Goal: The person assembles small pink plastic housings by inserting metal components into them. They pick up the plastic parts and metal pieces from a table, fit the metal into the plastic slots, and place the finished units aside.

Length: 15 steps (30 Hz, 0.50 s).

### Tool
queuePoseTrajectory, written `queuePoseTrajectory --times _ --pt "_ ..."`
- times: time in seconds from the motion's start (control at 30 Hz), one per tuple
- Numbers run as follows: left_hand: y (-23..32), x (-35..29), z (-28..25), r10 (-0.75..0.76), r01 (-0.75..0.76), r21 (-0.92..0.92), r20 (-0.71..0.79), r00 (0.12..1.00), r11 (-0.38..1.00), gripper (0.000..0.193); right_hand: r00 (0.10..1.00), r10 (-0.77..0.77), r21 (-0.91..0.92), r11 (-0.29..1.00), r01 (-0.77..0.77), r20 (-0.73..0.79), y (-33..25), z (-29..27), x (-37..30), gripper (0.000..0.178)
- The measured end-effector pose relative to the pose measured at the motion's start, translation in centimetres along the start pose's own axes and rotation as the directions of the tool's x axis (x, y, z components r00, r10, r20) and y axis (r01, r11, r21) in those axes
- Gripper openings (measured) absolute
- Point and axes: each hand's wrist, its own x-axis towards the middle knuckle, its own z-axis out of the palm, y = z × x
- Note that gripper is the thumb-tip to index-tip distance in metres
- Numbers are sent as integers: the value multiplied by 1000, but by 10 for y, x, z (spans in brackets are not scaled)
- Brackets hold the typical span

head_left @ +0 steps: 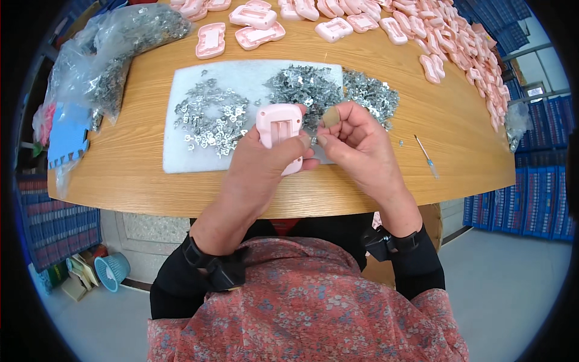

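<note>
My left hand [250,166] is closed around a pale pink plastic casing [278,114] with a rectangular battery bay in its face, thumb lying across the lower part. Just to its right, my right hand [365,148] has thumb and fingertips pinched together; whatever they hold is too small to make out. A tan cover [331,117] sits on one of its fingertips. Under both hands lies a white foam sheet [178,157]. Small silver metal contact pieces [220,123] are spread on its left part. A denser, darker heap of metal pieces [301,84] rises behind my hands.
More metal pieces [374,96] lie beyond the sheet's right edge. A thin pen-like tool [427,158] rests on the wooden table [132,175]. Many pink casings [431,36] line the far and right edges. Left stand a plastic bag of metal parts [114,54] and a blue foam mat [67,136].
</note>
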Motion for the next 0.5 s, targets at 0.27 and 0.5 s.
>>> queuePoseTrajectory --times 0.27,0.5 --pt "-6 -1 -4 61 -61 9 22 998 998 54 1000 2 -31 1000 -2 3 5 2 -4 20" --pt "-1 -7 1 -6 6 1 -11 1000 1000 48 1000 17 46 999 -17 -12 9 -3 -5 23"
